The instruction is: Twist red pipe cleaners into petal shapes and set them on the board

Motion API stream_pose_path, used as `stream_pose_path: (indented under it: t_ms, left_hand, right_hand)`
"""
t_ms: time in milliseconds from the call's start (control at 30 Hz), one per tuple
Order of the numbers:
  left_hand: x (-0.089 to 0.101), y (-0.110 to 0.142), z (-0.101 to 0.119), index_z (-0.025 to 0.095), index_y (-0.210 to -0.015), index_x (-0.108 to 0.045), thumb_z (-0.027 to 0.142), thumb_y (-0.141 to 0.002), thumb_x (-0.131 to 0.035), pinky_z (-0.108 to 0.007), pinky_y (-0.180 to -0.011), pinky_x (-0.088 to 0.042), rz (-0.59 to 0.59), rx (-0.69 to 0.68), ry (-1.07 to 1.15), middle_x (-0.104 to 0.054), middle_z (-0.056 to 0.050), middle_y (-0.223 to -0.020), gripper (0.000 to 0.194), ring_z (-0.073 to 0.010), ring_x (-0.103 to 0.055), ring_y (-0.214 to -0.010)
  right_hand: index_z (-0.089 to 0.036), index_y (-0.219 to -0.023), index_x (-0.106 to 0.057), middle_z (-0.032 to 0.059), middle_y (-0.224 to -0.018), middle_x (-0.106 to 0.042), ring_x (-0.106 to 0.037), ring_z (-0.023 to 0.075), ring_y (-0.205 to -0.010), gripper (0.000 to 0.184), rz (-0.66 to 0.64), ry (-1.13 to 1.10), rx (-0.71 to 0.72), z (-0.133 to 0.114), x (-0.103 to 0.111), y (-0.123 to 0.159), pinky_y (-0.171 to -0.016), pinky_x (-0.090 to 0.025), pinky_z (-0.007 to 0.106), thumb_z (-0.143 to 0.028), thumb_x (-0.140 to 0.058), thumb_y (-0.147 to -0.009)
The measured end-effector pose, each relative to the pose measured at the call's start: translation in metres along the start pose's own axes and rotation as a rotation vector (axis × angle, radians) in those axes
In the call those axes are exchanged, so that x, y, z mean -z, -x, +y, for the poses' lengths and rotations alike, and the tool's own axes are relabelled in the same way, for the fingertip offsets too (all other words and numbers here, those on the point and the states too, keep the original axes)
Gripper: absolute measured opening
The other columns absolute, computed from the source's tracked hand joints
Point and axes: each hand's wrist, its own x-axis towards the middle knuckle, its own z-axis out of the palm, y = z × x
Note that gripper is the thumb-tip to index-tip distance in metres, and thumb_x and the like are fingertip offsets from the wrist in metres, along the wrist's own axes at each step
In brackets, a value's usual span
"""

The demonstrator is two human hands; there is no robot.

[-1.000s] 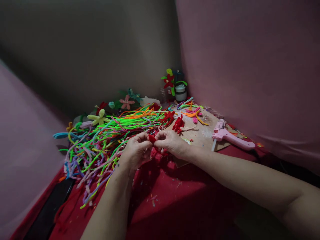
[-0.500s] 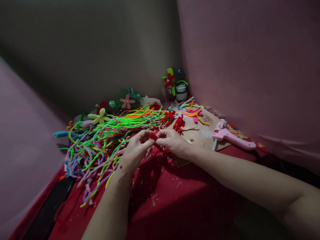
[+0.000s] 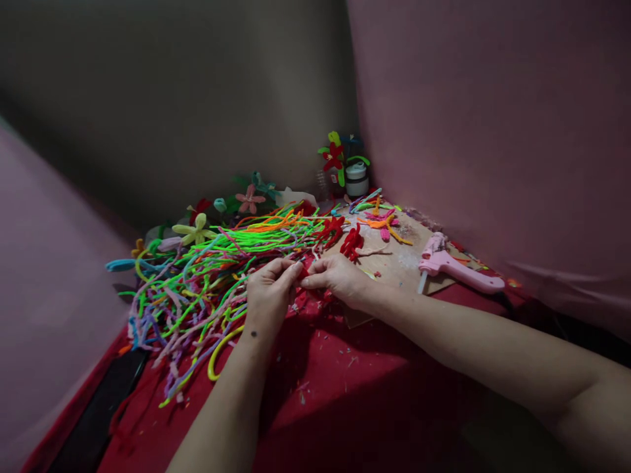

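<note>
A small red pipe-cleaner piece is pinched between the fingertips of my left hand and my right hand. Fingers hide most of it. Both hands are closed and nearly touch above the red cloth. Just behind them lie two red pipe-cleaner flowers, one at the end of the pile and the other on the board. Left of my hands spreads a large heap of pipe cleaners, mostly green, with pink, purple and orange ones.
On the right a pink glue gun rests across a brown board. Finished flowers stand along the back wall, near a white lidded jar. A dark flat object lies at the left edge of the red cloth.
My left hand has turned, its wrist shifting right, and its fingers now cover more of the red piece. A yellow loop beside that wrist shows more. My right hand stays almost in place.
</note>
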Motion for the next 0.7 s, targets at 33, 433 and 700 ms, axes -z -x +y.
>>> stream_pose_path:
  t_ms: [33, 433, 700]
  left_hand:
    - [-0.002, 0.002, -0.001, 0.018, -0.066, -0.063, 0.033, -0.071, -0.062, -0.02, -0.044, -0.031, 0.066, -0.063, -0.076, -0.052, 0.004, -0.049, 0.015, -0.0083, -0.042, -0.044]
    - [0.015, -0.007, 0.006, 0.016, -0.077, -0.062, 0.035, -0.067, -0.067, -0.019, -0.039, -0.022, -0.359, 0.177, 0.12, -0.047, 0.005, -0.049, 0.022, -0.0046, -0.032, -0.039]
    - [0.014, -0.007, 0.009, 0.015, -0.063, -0.055, 0.031, -0.071, -0.061, -0.019, -0.043, -0.026, -0.307, -0.004, -0.139, -0.043, 0.006, -0.05, 0.018, -0.0056, -0.033, -0.046]
  right_hand:
    - [-0.015, -0.045, -0.047, -0.0061, -0.038, -0.044, -0.035, 0.0051, -0.038, 0.02, 0.011, 0.005, -0.001, 0.0, 0.0, 0.0, -0.043, -0.024, 0.021, -0.018, -0.062, -0.058]
    - [-0.014, -0.044, -0.049, -0.0051, -0.036, -0.044, -0.035, 0.0058, -0.035, 0.02, -0.019, 0.048, -0.098, -0.009, -0.002, 0.007, -0.041, -0.024, 0.021, -0.017, -0.062, -0.058]
    - [-0.014, -0.047, -0.051, -0.004, -0.039, -0.048, -0.038, 0.0065, -0.038, 0.015, -0.079, 0.042, -0.148, -0.013, -0.002, 0.011, -0.042, -0.028, 0.022, -0.015, -0.06, -0.058]
